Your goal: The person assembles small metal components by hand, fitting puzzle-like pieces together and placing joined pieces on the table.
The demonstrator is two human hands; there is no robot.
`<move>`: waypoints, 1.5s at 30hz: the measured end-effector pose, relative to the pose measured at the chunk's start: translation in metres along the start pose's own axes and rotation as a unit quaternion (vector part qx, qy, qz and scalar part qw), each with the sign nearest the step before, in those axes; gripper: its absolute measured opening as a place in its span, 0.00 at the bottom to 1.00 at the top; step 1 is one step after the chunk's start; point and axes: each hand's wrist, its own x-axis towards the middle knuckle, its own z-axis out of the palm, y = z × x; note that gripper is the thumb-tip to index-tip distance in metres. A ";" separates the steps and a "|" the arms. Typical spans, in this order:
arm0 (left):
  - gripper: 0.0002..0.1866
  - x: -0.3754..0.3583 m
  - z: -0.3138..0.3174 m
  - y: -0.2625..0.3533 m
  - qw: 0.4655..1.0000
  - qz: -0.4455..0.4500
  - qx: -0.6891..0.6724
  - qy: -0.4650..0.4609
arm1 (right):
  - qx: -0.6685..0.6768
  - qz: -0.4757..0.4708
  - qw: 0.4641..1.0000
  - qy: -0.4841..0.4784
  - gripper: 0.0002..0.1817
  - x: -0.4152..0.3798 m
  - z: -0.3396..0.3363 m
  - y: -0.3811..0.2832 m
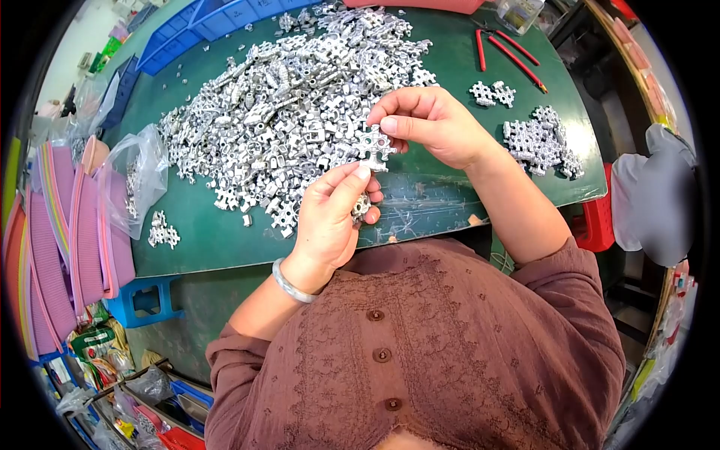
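A silvery metal piece with notched, cross-like edges is held upright between both hands at the table's near side. My left hand pinches its lower end between thumb and fingers, and more metal shows by the curled fingers. From the upper right, my right hand grips the top of the piece with thumb and forefinger. Just behind the hands spreads a large heap of small silvery metal parts on the green table.
Red-handled pliers lie at the back right. Joined metal pieces sit right of my right forearm, with a smaller cluster behind. Blue bins stand back left; a clear plastic bag hangs at the left edge.
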 end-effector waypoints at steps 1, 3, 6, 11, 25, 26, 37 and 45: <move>0.07 0.000 0.000 0.000 1.000 -0.001 -0.002 0.000 | 0.003 0.002 1.000 -0.001 0.08 0.000 0.000 0.000; 0.08 0.000 -0.001 -0.001 1.000 -0.002 -0.006 0.001 | 0.008 0.005 1.000 -0.003 0.08 0.000 0.000 -0.001; 0.09 0.002 -0.004 -0.001 0.999 -0.016 -0.028 -0.016 | 0.018 0.011 1.000 -0.010 0.08 0.000 -0.001 -0.001; 0.11 0.007 -0.009 0.000 0.983 -0.106 -0.136 -0.059 | 0.015 0.016 1.000 -0.010 0.06 -0.001 0.000 -0.002; 0.13 0.011 -0.014 0.001 0.953 -0.163 -0.239 -0.089 | -0.007 0.018 1.000 -0.004 0.06 -0.001 0.001 -0.004; 0.13 0.011 -0.014 0.001 0.953 -0.164 -0.240 -0.087 | -0.009 0.021 1.000 -0.006 0.06 -0.001 0.001 -0.004; 0.13 0.010 -0.011 0.003 0.967 -0.156 -0.194 -0.048 | -0.015 0.026 1.000 0.001 0.05 -0.001 0.001 -0.004; 0.11 0.010 -0.009 0.001 0.984 -0.095 -0.146 -0.030 | -0.045 0.016 0.999 0.007 0.05 -0.002 0.005 -0.005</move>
